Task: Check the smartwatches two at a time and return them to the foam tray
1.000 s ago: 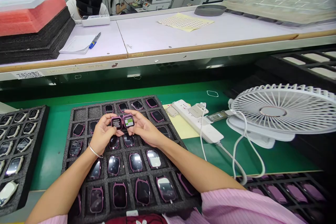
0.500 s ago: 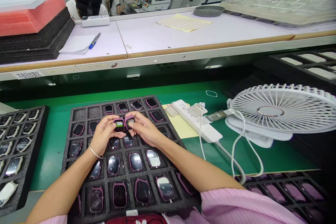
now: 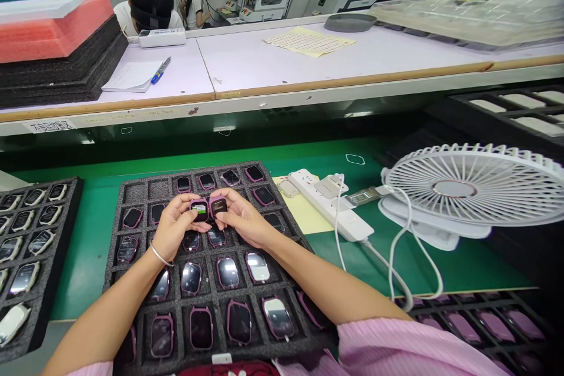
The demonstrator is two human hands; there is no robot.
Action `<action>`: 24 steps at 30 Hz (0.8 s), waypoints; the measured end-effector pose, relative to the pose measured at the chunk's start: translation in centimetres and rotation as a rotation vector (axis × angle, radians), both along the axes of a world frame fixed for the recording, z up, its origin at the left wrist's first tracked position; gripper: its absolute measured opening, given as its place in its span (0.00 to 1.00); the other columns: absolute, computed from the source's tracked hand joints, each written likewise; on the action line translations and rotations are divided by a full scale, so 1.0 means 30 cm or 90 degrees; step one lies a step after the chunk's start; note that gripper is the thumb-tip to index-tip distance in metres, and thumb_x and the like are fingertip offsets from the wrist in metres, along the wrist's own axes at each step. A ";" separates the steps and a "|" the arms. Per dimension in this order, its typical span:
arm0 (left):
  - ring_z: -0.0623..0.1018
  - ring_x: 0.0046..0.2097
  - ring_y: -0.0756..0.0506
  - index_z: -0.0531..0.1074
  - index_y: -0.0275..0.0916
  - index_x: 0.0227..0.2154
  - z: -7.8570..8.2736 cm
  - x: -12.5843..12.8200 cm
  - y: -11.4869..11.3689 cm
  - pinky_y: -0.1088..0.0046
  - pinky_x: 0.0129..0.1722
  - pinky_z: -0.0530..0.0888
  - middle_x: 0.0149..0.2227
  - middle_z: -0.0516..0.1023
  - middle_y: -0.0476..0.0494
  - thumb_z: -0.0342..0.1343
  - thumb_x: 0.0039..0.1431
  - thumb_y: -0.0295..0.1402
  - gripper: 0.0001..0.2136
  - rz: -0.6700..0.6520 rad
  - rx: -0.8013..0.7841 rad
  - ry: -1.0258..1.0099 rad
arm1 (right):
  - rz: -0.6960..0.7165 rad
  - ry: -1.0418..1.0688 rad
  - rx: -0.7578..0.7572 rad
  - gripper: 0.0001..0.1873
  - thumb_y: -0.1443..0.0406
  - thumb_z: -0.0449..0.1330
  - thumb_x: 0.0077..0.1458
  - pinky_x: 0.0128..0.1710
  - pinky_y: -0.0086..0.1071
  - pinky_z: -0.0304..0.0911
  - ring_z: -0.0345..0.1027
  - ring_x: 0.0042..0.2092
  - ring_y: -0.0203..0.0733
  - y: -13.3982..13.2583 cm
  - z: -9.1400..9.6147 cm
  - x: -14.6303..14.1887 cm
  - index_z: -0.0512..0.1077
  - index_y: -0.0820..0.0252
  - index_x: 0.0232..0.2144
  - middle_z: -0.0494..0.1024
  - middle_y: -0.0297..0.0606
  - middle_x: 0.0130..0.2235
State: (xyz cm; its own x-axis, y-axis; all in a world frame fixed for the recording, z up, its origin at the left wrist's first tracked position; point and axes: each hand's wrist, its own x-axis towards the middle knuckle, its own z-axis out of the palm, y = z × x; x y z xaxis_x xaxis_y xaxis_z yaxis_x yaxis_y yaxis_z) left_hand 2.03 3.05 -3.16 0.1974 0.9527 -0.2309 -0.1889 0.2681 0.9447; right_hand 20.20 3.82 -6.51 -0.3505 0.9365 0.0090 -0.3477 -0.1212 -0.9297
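My left hand [image 3: 174, 228] pinches a purple smartwatch body [image 3: 199, 209] whose screen glows green and white. Right beside it, my right hand [image 3: 241, 216] grips a second purple watch body [image 3: 218, 206] with a dark screen. Both hands hover over the far middle of a black foam tray [image 3: 138, 189] whose pockets hold several purple watch bodies, face up. A thin bracelet circles my left wrist, and pink sleeves show at the bottom edge.
Another foam tray [image 3: 66, 200] with pale watch bodies lies at the left. A white power strip [image 3: 332, 205] and a white desk fan [image 3: 473, 185] with looping cables stand at the right on the green mat. A white shelf runs behind; people sit beyond it.
The left watch's screen went from dark text to a green and white display, and the right watch's bright screen went dark. Both hands stayed in place over the tray.
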 end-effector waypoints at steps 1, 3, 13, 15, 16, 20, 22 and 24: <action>0.83 0.28 0.46 0.70 0.38 0.43 0.000 0.001 0.000 0.70 0.31 0.80 0.38 0.79 0.47 0.65 0.49 0.36 0.18 0.002 0.000 0.003 | 0.001 0.001 -0.002 0.19 0.65 0.68 0.50 0.29 0.30 0.63 0.67 0.26 0.30 -0.001 0.002 0.000 0.68 0.56 0.44 0.72 0.31 0.36; 0.83 0.27 0.46 0.69 0.38 0.42 0.000 0.002 0.001 0.70 0.30 0.80 0.38 0.79 0.47 0.65 0.49 0.37 0.18 0.005 0.000 0.004 | 0.004 0.005 -0.013 0.19 0.65 0.67 0.51 0.29 0.30 0.62 0.67 0.26 0.31 -0.002 0.005 0.000 0.68 0.56 0.45 0.73 0.31 0.36; 0.82 0.26 0.48 0.69 0.38 0.42 0.003 0.005 0.001 0.71 0.29 0.80 0.38 0.79 0.47 0.67 0.48 0.36 0.20 0.010 0.015 0.019 | 0.014 0.006 -0.024 0.19 0.59 0.67 0.54 0.28 0.30 0.63 0.68 0.26 0.31 -0.001 0.009 -0.001 0.68 0.56 0.46 0.74 0.32 0.36; 0.82 0.26 0.48 0.69 0.38 0.42 0.000 0.003 0.000 0.71 0.29 0.79 0.38 0.78 0.47 0.66 0.49 0.36 0.19 0.009 0.017 0.018 | 0.016 0.006 -0.022 0.19 0.61 0.67 0.54 0.29 0.30 0.63 0.69 0.26 0.32 -0.001 0.009 -0.001 0.68 0.56 0.46 0.74 0.32 0.37; 0.82 0.26 0.48 0.69 0.38 0.43 -0.003 0.001 0.001 0.71 0.30 0.79 0.38 0.78 0.47 0.66 0.49 0.36 0.19 0.007 0.018 0.016 | 0.016 0.008 -0.022 0.19 0.62 0.67 0.53 0.29 0.30 0.63 0.69 0.26 0.32 -0.001 0.008 -0.001 0.68 0.56 0.47 0.74 0.33 0.37; 0.81 0.28 0.48 0.69 0.38 0.45 -0.007 -0.002 0.009 0.71 0.32 0.78 0.41 0.78 0.44 0.66 0.49 0.35 0.21 0.002 0.033 0.021 | 0.006 0.016 -0.024 0.21 0.67 0.66 0.51 0.30 0.30 0.63 0.69 0.27 0.31 0.001 0.005 0.000 0.68 0.56 0.47 0.74 0.32 0.37; 0.80 0.28 0.49 0.69 0.38 0.47 0.018 0.004 0.013 0.71 0.32 0.78 0.42 0.78 0.43 0.67 0.47 0.32 0.23 0.003 0.049 0.028 | -0.004 0.021 -0.020 0.21 0.68 0.66 0.51 0.30 0.30 0.63 0.70 0.28 0.32 0.004 0.016 0.004 0.69 0.56 0.48 0.74 0.33 0.36; 0.79 0.31 0.50 0.70 0.39 0.48 0.075 0.012 -0.001 0.73 0.33 0.77 0.42 0.78 0.43 0.68 0.45 0.29 0.25 -0.010 0.071 0.018 | -0.009 0.030 -0.008 0.22 0.68 0.66 0.51 0.31 0.30 0.65 0.71 0.29 0.34 0.002 0.051 0.012 0.68 0.56 0.49 0.75 0.33 0.36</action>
State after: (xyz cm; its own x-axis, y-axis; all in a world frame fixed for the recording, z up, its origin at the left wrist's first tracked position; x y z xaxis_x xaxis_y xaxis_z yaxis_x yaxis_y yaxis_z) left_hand 2.39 3.00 -0.90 0.2070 0.9697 -0.1296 -0.1591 0.1641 0.9735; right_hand 20.58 3.89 -4.98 -0.3373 0.9413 0.0127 -0.3925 -0.1284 -0.9108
